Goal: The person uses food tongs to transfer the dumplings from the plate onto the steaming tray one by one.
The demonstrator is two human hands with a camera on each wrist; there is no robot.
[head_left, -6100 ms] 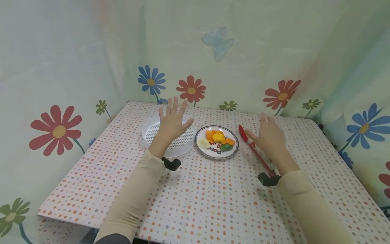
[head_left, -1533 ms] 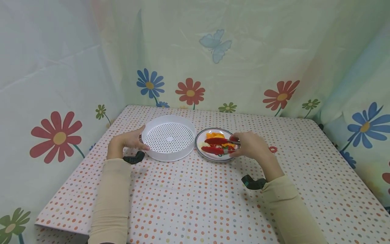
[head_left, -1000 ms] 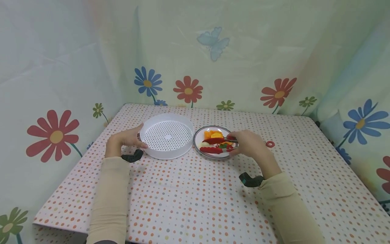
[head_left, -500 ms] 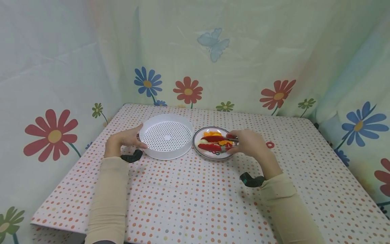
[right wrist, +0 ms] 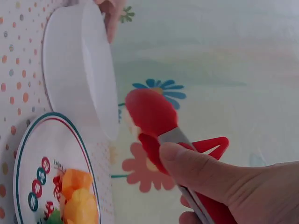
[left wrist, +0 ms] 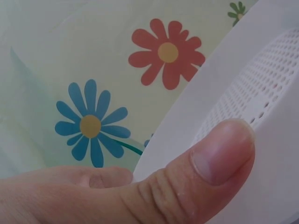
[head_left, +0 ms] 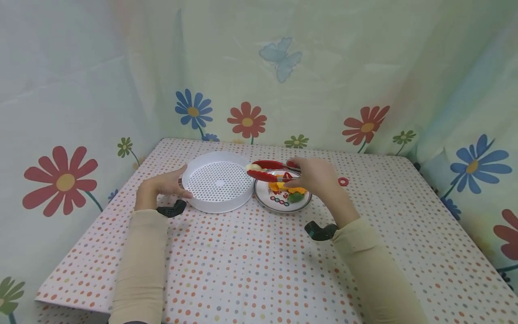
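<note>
My left hand (head_left: 167, 183) holds the left side of a round white sieve (head_left: 221, 206), its thumb (left wrist: 210, 163) lying against the outer wall. In the head view my right hand (head_left: 315, 177) grips red-tipped tongs (head_left: 265, 176) above the plate. Between the tong tips is a small cream-coloured piece (head_left: 254, 167), near the sieve's right rim. In the right wrist view the red tong head (right wrist: 152, 112) hides that piece. On the white plate (head_left: 265, 198) with a dark rim lie orange and yellow pieces (head_left: 297, 190) and a green piece (head_left: 296, 197).
A dotted cloth covers the table (head_left: 243, 265). The plate stands close against the sieve's right side. A flowered curtain (head_left: 323, 81) hangs behind and at both sides. The tongs' red ring end (head_left: 343, 181) sticks out behind my right hand.
The right hand has taken up the tongs from the table. They have since risen from the plate leftward with the cream piece. The left hand has moved onto the sieve's side and stays there.
</note>
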